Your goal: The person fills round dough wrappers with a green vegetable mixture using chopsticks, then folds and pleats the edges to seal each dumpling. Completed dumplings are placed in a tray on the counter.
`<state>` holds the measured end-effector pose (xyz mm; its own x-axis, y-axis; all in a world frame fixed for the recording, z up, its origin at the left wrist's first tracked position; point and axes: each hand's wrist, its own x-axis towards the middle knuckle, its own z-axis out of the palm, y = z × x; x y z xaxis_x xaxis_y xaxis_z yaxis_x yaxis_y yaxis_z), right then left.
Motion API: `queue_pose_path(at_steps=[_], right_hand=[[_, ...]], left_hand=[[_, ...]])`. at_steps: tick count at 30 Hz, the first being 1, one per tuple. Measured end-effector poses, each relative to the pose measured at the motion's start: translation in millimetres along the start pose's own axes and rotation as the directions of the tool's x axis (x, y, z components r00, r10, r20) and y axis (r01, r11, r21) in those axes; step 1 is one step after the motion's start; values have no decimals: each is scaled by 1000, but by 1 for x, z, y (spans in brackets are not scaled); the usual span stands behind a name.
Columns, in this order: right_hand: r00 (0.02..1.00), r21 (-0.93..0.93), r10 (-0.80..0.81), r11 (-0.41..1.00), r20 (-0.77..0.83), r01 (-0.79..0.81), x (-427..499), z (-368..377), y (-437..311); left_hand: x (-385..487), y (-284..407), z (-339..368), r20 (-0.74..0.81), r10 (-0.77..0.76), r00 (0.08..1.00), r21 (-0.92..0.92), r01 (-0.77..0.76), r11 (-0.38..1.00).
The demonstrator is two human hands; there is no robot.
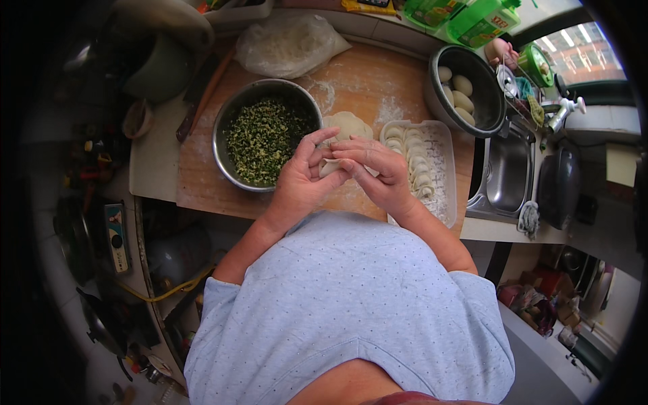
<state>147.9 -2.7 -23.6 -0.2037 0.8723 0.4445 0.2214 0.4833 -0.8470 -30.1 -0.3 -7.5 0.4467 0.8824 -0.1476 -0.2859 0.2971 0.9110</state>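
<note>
Between my left hand and my right hand is a dough wrapper, its edges pinched by the fingers of both; any filling inside is hidden. Just beyond the fingertips, flat round wrappers lie stacked on the floured wooden board. To the left of my hands stands a metal bowl of chopped green and yellow filling. A white plastic tray at the right holds rows of folded dumplings on a floured base.
A dark bowl with several pale oval pieces stands at the back right, beside a steel sink. A plastic bag of pale contents lies at the board's back. A wooden rolling pin rests left of the metal bowl.
</note>
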Motion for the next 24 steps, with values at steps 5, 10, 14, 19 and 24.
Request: queue_pose_path(at_steps=[5,10,14,19,24], right_hand=[[1000,12,27,1000,-12,-27,-1,1,-2],[995,4,98,995,-3,-98,-2,3,-4],[990,133,135,983,-40,-129,-3,3,0],[945,341,326,889,-8,-304,-6,8,1],[987,69,157,985,30,-158,-1,5,0]], left_hand=[[-1,1,1,1,-41,999,-35,41,999],[2,-2,-2,16,22,1000,50,-23,999],[2,-2,-1,-6,10,1000,-11,-10,1000],[1,-3,-3,-49,7,999,-4,-7,1000],[2,-5,-4,-33,59,998,229,-50,972]])
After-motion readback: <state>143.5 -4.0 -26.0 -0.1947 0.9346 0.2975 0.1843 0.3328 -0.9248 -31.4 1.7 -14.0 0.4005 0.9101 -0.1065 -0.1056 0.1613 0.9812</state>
